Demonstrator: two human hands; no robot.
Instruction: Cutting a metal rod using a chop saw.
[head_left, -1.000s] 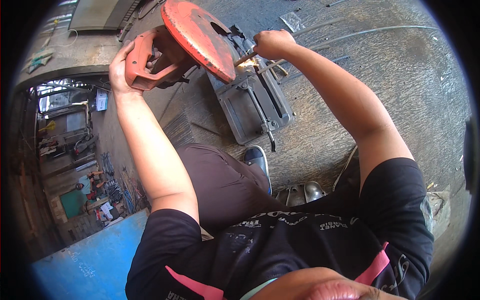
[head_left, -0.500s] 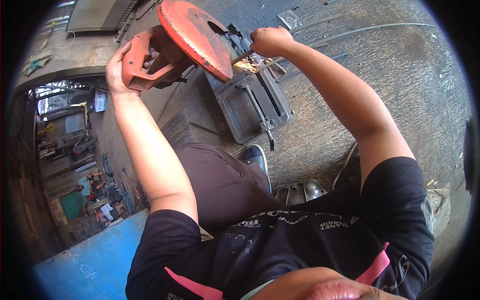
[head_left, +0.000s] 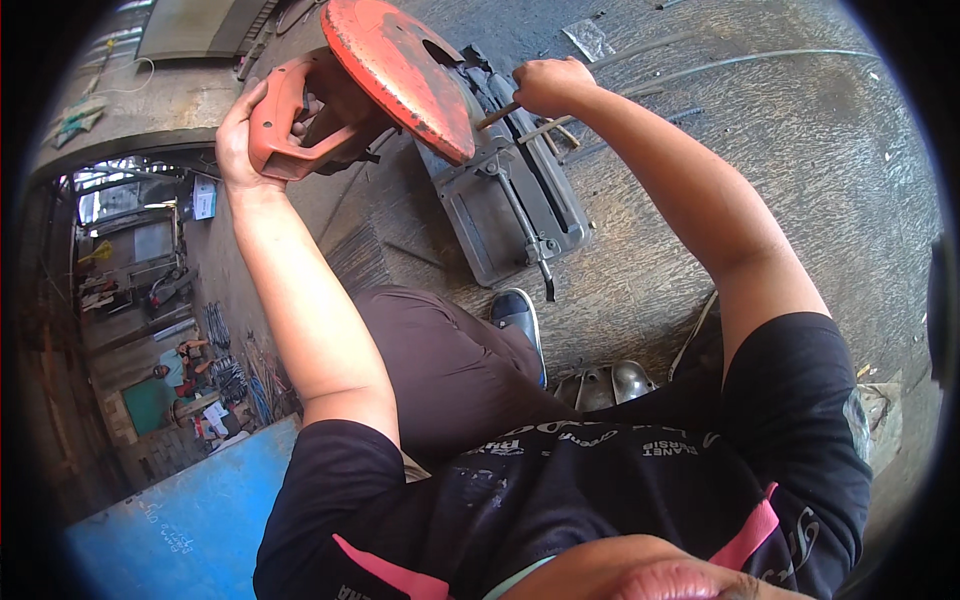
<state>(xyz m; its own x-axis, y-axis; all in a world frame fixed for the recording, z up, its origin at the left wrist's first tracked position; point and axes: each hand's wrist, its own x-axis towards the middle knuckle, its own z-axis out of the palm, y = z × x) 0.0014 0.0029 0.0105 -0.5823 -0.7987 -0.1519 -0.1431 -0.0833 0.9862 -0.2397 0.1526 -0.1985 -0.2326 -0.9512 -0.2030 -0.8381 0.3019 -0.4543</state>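
Observation:
My left hand [head_left: 238,145] is wrapped round the orange D-shaped handle of a cut-off saw [head_left: 280,120]. The saw's round orange guard [head_left: 395,75], scuffed and dark-spotted, hides the blade from above. Beside the guard, my right hand [head_left: 553,86] is closed on a thin metal rod [head_left: 498,115], whose near end points at the saw. Under the guard sits the grey saw base [head_left: 465,235], with a clamp screw [head_left: 517,205] along it. Another short bar [head_left: 542,129] lies across the base near the clamp.
Long thin rods [head_left: 760,60] stretch over the worn floor to the right. A clear plastic scrap [head_left: 588,40] lies beyond my right hand. My shoe [head_left: 516,315] is close to the base. A blue panel [head_left: 190,505] stands at lower left; another person [head_left: 180,370] is farther off.
The sparks under the guard's edge are gone. My right hand has shifted slightly right with the rod. My left hand still grips the saw handle.

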